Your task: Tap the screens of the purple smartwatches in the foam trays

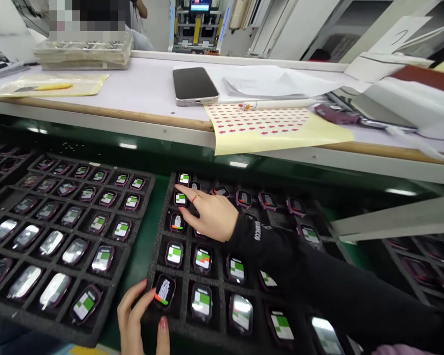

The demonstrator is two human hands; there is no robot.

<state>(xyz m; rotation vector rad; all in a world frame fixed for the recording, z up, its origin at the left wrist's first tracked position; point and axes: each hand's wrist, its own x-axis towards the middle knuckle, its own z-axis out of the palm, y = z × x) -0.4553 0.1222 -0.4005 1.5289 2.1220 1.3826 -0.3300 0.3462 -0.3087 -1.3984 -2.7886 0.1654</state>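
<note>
The right hand point(210, 213) lies flat on the foam tray point(153, 261), fingers spread over lit watches in the upper-left cells. The left hand point(138, 315) rests at the tray's near-left corner, thumb beside a watch point(164, 291) with a striped screen. A second tray point(129, 249) of watches sits to the left. On the shelf point(140, 88) behind lie a phone point(194, 85) and a sticker sheet point(274, 129).

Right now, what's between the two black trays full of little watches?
In the head view, a bare strip of green surface lies between the left tray and the right tray. The left hand reaches across its near end.
</note>
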